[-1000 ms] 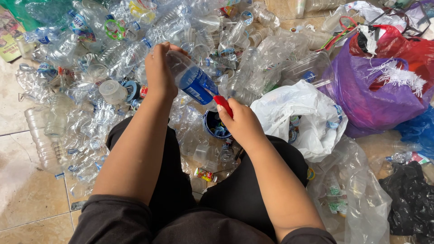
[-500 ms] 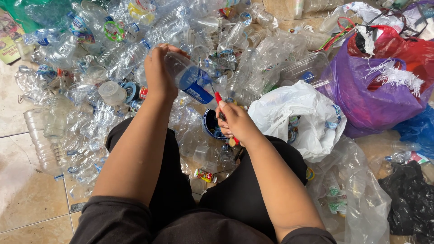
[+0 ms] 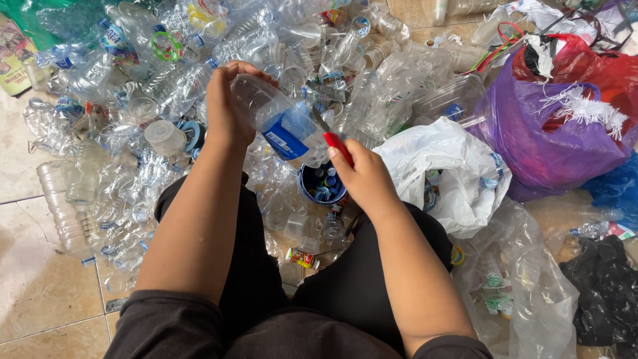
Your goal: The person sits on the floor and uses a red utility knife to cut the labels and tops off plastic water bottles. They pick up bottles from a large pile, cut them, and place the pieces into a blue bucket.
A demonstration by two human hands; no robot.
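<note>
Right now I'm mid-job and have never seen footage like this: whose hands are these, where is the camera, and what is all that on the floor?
There is no machine here. One camera sits on a person's head and looks down past their dark-clothed lap. The left hand grips a clear plastic bottle with a blue label. The right hand holds a red-handled cutter against the label. A heap of clear bottles covers the tiled floor. A small blue tub lies between the knees. A white bag, a purple bag and a black bag lie to the right.

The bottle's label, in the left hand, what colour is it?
Blue, clearest in the head view: label, bottle, left hand.
</note>
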